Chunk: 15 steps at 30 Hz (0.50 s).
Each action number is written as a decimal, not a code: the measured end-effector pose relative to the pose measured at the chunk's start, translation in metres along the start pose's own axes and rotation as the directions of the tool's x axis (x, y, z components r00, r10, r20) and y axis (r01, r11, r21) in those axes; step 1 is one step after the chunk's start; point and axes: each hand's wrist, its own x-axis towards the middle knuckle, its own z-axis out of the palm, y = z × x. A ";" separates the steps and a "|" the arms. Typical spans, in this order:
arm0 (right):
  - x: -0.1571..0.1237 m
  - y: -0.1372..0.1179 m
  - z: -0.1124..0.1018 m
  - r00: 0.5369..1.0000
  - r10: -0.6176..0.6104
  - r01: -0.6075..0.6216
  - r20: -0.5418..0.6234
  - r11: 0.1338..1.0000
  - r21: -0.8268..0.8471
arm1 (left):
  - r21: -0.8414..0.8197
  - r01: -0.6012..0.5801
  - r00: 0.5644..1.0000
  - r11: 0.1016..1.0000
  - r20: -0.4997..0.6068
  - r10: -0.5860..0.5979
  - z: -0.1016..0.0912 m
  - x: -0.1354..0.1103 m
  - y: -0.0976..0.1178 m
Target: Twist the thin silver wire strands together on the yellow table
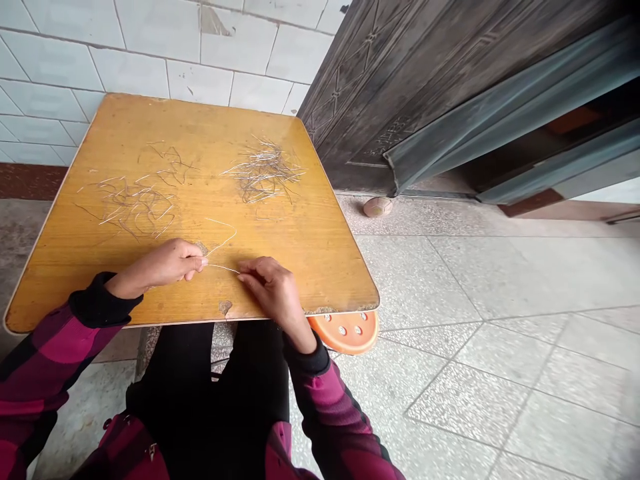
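Your L hand (160, 263) & R hand (273, 293) are both pressed shut, fingertips pinching a thin bent wire (223, 268) between them, over the yellow wood tabletop (310, 267). Loose wire piles (265, 170) lie ahead, just past your hands.

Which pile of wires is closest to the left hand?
The lower-left pile is closest to the left hand; the small dark pile and the big right pile lie farther away.
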 end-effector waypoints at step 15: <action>0.018 -0.008 0.025 0.946 -0.266 0.309 0.184 0.911 -0.272 | -0.010 -0.080 0.997 0.997 -0.006 0.080 0.013 0.005 0.000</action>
